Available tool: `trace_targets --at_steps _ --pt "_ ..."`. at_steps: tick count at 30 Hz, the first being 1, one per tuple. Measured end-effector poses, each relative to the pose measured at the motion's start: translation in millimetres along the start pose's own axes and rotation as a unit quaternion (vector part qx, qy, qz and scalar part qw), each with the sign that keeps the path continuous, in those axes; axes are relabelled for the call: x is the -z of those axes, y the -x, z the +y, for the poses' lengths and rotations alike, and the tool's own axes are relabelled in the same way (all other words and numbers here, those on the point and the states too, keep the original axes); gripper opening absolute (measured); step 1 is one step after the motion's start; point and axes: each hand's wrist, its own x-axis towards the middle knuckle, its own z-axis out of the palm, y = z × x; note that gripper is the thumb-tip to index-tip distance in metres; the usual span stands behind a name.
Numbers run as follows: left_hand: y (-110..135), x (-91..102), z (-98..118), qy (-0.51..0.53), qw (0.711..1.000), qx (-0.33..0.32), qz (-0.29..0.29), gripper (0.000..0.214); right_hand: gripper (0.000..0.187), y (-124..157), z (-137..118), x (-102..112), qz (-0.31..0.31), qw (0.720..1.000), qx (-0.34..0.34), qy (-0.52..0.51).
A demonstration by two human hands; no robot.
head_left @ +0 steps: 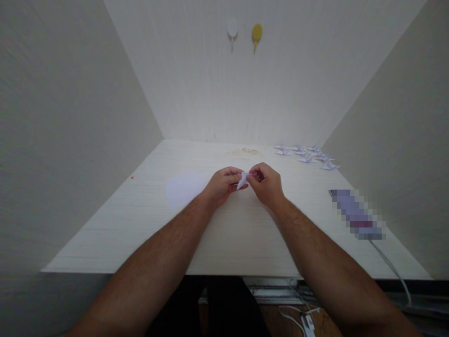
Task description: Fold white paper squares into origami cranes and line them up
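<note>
A small folded piece of pale paper (242, 179) is held between both hands above the middle of the light wooden table (231, 234). My left hand (222, 185) pinches its left side with curled fingers. My right hand (267, 183) pinches its upper right end, fingers closed. A flat sheet of pale paper (184, 188) lies on the table just left of my left hand.
Several small folded paper figures (308, 155) lie in rows at the table's far right. A pixelated object (356, 214) with a white cable sits at the right edge. Two round hooks, white (232, 29) and yellow (257, 32), hang on the back wall. Walls close in on both sides.
</note>
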Motion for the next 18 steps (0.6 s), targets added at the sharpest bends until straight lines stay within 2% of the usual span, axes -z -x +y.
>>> trace_targets --at_steps 3,11,14,18 --pt "-0.9 -0.3 -0.1 0.000 1.000 -0.014 -0.001 0.020 0.005 0.5 -1.7 0.0 -0.015 0.999 0.029 0.015" --pt "-1.7 0.8 -1.9 -0.019 0.999 -0.041 0.018 0.028 0.008 0.9 -3.3 -2.8 -0.052 0.995 -0.048 -0.072" --pt "-0.7 0.5 -1.3 -0.036 0.998 -0.040 0.015 0.030 0.009 0.4 -4.4 -1.8 -0.062 0.995 -0.023 -0.072" --pt "0.0 -0.8 0.2 -0.041 0.997 -0.047 0.033 0.028 0.025 0.8 -5.2 -0.3 -0.083 0.993 0.047 -0.071"
